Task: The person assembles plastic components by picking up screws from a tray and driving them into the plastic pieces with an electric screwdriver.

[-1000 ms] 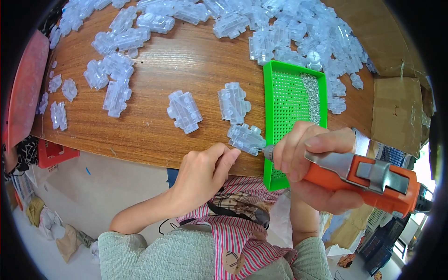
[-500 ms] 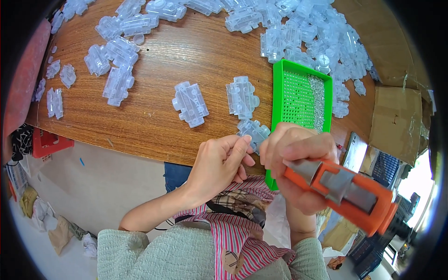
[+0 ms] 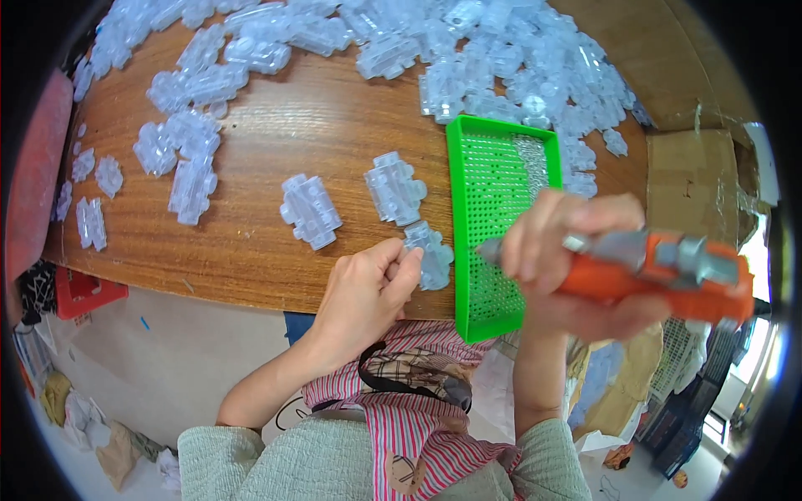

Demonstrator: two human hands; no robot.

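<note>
My right hand (image 3: 576, 259) is wrapped round an orange power screwdriver (image 3: 622, 280). Its dark pointed tip reaches over the green perforated tray (image 3: 460, 200), where many small silvery screws (image 3: 531, 163) lie, mostly toward the far right corner. With its thumb and fingers pinched, my left hand (image 3: 368, 284) grips the left edge of a clear plastic part (image 3: 432, 260) at the table's front edge. Just beyond it lies a second clear plastic housing (image 3: 395, 189), and another clear housing (image 3: 312, 210) rests farther left. The right hand is somewhat blurred.
Piles of clear plastic parts (image 3: 493, 58) cover the back of the wooden table (image 3: 276, 125), with a smaller cluster (image 3: 192, 159) at left. A cardboard box (image 3: 689, 175) stands at the right. Below the table's left edge sits a red crate (image 3: 88, 292) on the floor.
My right hand has moved the screwdriver away from my left hand, to the right, and its tip has come over the tray. My left hand stays at the clear part; the whole view has shifted slightly.
</note>
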